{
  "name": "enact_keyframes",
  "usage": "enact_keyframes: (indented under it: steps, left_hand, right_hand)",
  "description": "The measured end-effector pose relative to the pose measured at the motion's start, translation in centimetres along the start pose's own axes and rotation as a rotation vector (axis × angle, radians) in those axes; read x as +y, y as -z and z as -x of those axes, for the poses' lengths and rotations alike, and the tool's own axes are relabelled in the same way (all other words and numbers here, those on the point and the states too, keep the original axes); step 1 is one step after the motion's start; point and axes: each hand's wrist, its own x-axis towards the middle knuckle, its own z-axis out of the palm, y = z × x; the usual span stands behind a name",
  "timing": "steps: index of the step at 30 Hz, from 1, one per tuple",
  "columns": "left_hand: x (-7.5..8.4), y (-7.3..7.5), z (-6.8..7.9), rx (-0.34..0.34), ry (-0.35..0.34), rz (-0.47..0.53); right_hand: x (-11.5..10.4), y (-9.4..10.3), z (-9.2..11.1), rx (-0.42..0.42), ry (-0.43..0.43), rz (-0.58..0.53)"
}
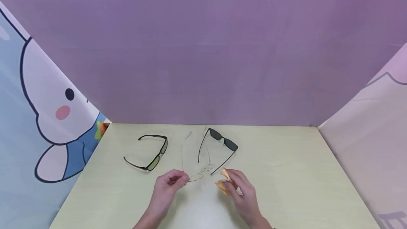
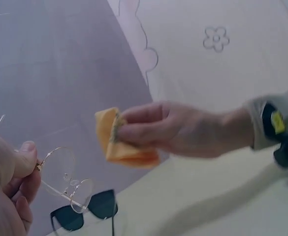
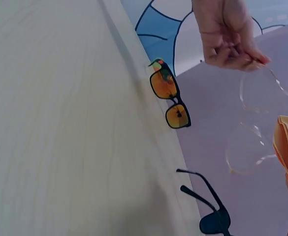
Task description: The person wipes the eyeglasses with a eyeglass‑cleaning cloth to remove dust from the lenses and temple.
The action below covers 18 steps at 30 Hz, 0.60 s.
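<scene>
Thin gold-rimmed eyeglasses (image 1: 196, 177) with clear lenses are held above the table, their temples pointing away from me. My left hand (image 1: 169, 189) pinches them at the left hinge between thumb and fingers. To their right, my right hand (image 1: 244, 194) grips a folded orange cleaning cloth (image 1: 226, 183). In the left wrist view the cloth (image 2: 126, 142) shows a printed edge and stays apart from the gold-rimmed eyeglasses (image 2: 60, 167). The right wrist view catches only part of the cloth (image 3: 287, 147) at its right border.
Black-framed glasses with yellow-green lenses (image 1: 154, 163) lie on the table (image 1: 295, 176) at the left. Dark sunglasses (image 1: 230, 144) lie beyond the hands, temples toward me. A purple curtain (image 1: 203, 52) rises behind the table, and printed fabric (image 1: 63, 158) hangs along the left.
</scene>
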Motion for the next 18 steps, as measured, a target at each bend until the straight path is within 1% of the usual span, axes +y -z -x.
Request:
enact_keyframes:
  steps: [2, 5, 9, 13, 15, 18]
  left_hand:
    - [0.2, -0.5, 0.2, -0.022, 0.017, 0.039]
    - [0.5, -1.1, 0.5, -0.057, 0.039, 0.067]
    - [0.7, -1.6, 0.8, -0.11, 0.047, 0.077]
    - [0.5, -1.9, 0.9, -0.167, 0.058, 0.083]
    - [0.5, -2.1, 1.0, -0.187, 0.067, 0.091]
    - [0.6, -2.3, 1.0, -0.202, 0.075, 0.115]
  right_hand:
    - [-0.2, -0.3, -0.2, -0.008, 0.018, 0.001]
    - [-0.3, -0.6, -0.6, -0.011, 0.083, 0.01]
    - [-0.4, -0.9, -1.4, -0.031, 0.232, 0.049]
    - [-0.5, -1.3, -2.3, -0.086, 0.368, 0.086]
    - [-0.7, -1.5, -2.5, -0.114, 0.404, 0.103]
    - [-0.9, -1.8, -2.7, -0.142, 0.423, 0.135]
